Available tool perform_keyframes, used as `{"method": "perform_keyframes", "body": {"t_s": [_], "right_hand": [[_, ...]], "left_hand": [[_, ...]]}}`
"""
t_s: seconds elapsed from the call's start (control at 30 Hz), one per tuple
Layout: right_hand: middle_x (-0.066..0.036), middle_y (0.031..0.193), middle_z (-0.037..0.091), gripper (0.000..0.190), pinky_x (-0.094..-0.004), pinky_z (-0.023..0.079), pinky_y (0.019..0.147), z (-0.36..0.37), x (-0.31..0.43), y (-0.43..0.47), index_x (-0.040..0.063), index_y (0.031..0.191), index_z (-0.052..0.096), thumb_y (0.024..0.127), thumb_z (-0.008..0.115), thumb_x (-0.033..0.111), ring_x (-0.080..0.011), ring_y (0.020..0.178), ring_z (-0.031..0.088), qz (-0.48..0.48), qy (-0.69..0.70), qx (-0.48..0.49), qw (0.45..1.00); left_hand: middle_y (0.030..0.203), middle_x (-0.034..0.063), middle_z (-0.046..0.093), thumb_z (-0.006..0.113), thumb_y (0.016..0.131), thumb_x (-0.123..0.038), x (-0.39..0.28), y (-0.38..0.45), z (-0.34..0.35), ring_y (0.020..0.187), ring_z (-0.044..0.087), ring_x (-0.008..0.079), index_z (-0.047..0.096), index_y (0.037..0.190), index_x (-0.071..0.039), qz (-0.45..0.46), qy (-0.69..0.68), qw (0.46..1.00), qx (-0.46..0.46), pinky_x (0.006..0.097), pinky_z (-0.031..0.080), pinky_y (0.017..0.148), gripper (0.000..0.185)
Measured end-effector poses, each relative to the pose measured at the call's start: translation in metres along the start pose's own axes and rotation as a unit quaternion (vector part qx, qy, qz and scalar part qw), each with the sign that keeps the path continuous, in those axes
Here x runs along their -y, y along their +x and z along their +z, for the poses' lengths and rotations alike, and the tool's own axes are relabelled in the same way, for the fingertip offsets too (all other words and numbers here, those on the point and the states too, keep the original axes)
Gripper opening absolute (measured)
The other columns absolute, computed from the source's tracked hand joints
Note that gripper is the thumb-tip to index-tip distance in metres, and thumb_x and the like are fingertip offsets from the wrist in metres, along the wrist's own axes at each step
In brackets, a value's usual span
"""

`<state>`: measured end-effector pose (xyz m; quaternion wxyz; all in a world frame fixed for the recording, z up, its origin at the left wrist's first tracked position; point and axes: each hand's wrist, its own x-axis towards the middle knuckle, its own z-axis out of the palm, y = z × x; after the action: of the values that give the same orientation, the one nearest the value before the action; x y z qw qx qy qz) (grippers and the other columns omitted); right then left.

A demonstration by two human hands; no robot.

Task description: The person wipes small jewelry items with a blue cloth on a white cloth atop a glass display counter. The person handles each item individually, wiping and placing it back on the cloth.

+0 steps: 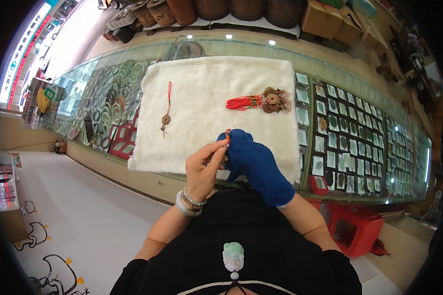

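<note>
My left hand (206,162), bare and with bracelets on the wrist, pinches a beaded pendant on a red cord (227,139) between thumb and fingers. Against it is my right hand (245,151), covered by a blue cloth mitt or glove that hides its fingers; the pendant lies at its left side. Both hands are over the near edge of a white plush mat (199,77). A single red-corded pendant with a carved flower (165,120) lies at the mat's left. To the right, a bunch of similar pendants (271,99) rests with red cords pointing left.
The mat lies on a glass display counter (214,44). Bangles (114,88) fill its left part; trays of packed pendants (339,140) fill the right. A red plastic stool (358,228) stands below at right. Cardboard boxes (321,18) and brown pots (212,9) are beyond the counter.
</note>
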<state>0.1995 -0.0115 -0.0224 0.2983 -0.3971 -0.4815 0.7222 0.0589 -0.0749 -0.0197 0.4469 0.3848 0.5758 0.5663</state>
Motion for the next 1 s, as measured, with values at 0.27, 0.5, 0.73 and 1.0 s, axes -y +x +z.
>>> {"method": "perform_keyframes", "body": {"t_s": [0.27,0.5,0.73,1.0], "right_hand": [[-0.013,0.096,0.065,0.060,-0.0417,0.052,0.074,-0.009,0.000,0.015,0.006,0.103,0.057,0.052,0.087,0.007,-0.0356,0.092,0.060,-0.131,-0.440,0.101,0.883],[-0.012,0.093,0.065,0.045,-0.0422,0.051,0.070,-0.006,-0.007,0.013,0.007,0.097,0.056,0.061,0.083,0.007,-0.0341,0.091,0.060,-0.103,-0.427,0.046,0.897],[-0.009,0.095,0.065,0.022,-0.0388,0.050,0.068,-0.007,-0.019,0.012,0.007,0.096,0.056,0.079,0.070,0.008,-0.0281,0.088,0.059,-0.088,-0.365,0.044,0.926],[0.000,0.089,0.055,0.009,-0.0266,0.043,0.070,0.004,-0.043,0.021,0.007,0.094,0.051,0.097,0.055,0.015,-0.0113,0.082,0.054,-0.112,0.019,0.199,0.973]], "left_hand": [[0.081,0.0017,0.061,0.060,0.097,-0.002,0.001,-0.004,0.006,0.064,0.053,0.0050,0.070,0.116,-0.002,0.037,0.021,0.999,-0.006,0.0190,0.043,0.056,0.022],[0.080,0.0015,0.059,0.060,0.097,-0.001,0.007,-0.003,0.010,0.065,0.052,0.0053,0.070,0.116,-0.002,0.056,0.028,0.998,-0.016,0.0191,0.042,0.056,0.022],[0.082,0.0025,0.062,0.060,0.096,0.000,-0.007,-0.001,0.002,0.068,0.054,0.0061,0.071,0.111,-0.001,-0.043,-0.043,0.998,0.006,0.0205,0.044,0.059,0.018],[0.085,0.0026,0.064,0.059,0.094,0.003,-0.044,0.000,-0.021,0.074,0.056,0.0090,0.071,0.105,0.002,0.036,0.137,0.975,0.171,0.0223,0.045,0.067,0.016]]}}
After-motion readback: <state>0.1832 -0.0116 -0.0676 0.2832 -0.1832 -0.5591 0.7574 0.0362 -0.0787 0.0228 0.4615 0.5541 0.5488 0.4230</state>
